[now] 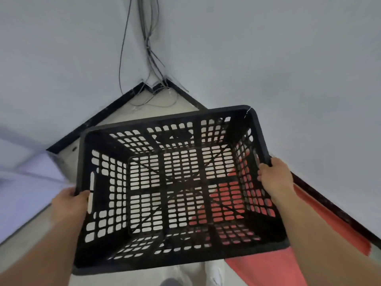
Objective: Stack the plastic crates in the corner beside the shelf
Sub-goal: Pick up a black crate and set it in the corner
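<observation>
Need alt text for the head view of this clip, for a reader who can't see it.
Seen from above, a person's left hand and right hand grip opposite rims of an empty black slotted plastic crate, held over a pale floor near a wall corner where thin cables hang. A red sheet lies below, right.

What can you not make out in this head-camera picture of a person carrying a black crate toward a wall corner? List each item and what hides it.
- Fingers of the left hand and right hand: curled under the black crate rim.
- Red sheet: partly behind the crate, its full outline unknown.
- Pale object at left: blurred and cut by the frame edge; possibly the shelf.
- Cables in the corner: too thin to trace their ends.
- Other crates: none in view.
</observation>
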A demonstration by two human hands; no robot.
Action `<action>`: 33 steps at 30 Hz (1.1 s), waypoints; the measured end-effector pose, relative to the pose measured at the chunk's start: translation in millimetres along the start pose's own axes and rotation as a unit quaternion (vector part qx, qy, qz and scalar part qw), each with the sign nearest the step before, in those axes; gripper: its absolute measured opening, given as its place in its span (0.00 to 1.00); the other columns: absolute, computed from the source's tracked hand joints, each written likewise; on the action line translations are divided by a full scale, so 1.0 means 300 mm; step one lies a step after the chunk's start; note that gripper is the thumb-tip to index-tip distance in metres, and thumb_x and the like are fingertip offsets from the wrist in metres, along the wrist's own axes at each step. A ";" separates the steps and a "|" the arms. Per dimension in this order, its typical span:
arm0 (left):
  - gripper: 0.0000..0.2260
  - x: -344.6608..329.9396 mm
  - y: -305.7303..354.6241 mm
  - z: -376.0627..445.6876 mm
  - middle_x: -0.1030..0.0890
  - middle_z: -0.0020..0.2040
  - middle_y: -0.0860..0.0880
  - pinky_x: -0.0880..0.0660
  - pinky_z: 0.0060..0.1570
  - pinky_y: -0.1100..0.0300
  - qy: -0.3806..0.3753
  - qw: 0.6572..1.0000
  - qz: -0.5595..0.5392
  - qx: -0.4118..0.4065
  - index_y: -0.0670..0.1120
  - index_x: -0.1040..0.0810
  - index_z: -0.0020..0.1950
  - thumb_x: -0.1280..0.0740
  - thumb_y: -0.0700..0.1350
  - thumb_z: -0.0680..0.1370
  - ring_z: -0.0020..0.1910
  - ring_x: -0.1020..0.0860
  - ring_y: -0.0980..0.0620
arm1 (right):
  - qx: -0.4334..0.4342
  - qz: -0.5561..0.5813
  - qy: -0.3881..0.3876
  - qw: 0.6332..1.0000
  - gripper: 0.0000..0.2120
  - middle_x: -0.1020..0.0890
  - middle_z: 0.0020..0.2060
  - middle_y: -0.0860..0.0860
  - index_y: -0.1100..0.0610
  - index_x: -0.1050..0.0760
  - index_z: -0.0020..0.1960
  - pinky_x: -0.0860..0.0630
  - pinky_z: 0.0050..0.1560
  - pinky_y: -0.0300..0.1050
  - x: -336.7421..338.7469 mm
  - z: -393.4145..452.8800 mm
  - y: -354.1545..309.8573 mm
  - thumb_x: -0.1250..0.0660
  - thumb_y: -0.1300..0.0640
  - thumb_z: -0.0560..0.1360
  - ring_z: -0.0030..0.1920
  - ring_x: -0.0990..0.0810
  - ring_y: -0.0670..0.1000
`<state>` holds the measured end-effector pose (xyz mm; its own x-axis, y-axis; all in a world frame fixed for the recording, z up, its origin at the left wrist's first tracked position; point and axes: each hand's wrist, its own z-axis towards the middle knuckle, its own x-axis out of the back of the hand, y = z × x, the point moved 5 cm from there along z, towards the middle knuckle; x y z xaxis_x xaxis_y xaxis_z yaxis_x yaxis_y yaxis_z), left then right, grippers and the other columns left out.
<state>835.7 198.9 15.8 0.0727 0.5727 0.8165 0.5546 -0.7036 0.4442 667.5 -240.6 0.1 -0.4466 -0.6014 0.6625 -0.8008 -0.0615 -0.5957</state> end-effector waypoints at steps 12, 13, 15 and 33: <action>0.13 -0.001 -0.245 0.381 0.17 0.49 0.41 0.23 0.51 0.43 0.037 0.994 -0.012 0.106 0.44 0.22 0.58 0.34 0.48 0.76 0.44 0.19 0.38 | 0.018 -0.081 -0.062 0.995 0.16 0.19 0.48 0.62 0.59 0.26 0.60 0.23 0.54 0.58 -0.587 0.227 -0.320 0.43 0.53 0.77 0.49 0.20 0.63; 0.14 -0.021 -0.263 0.412 0.17 0.49 0.40 0.23 0.50 0.43 0.041 0.993 -0.009 0.111 0.43 0.22 0.58 0.34 0.48 0.76 0.44 0.19 0.38 | 0.021 -0.090 -0.067 0.993 0.16 0.20 0.49 0.62 0.60 0.26 0.60 0.23 0.54 0.57 -0.635 0.246 -0.327 0.43 0.54 0.78 0.49 0.20 0.62; 0.13 -0.071 -0.296 0.467 0.17 0.48 0.40 0.23 0.50 0.43 0.048 0.992 -0.004 0.119 0.43 0.22 0.58 0.34 0.48 0.76 0.45 0.20 0.37 | 0.031 -0.092 -0.073 0.993 0.16 0.21 0.49 0.60 0.62 0.26 0.62 0.25 0.49 0.51 -0.727 0.293 -0.328 0.43 0.58 0.78 0.47 0.22 0.60; 0.16 -0.521 -0.571 0.796 0.19 0.57 0.40 0.24 0.57 0.46 0.097 0.951 -0.139 0.257 0.44 0.24 0.63 0.34 0.45 0.76 0.53 0.20 0.38 | 0.172 -0.112 -0.204 0.957 0.19 0.21 0.56 0.54 0.51 0.27 0.67 0.25 0.54 0.47 -1.410 0.640 -0.463 0.44 0.61 0.78 0.54 0.22 0.56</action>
<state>927.2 330.4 -275.9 -0.2632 0.5824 0.7691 0.8656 -0.2095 0.4548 1044.3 -130.7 -284.5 -0.0286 -0.7994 0.6001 -0.6487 -0.4419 -0.6196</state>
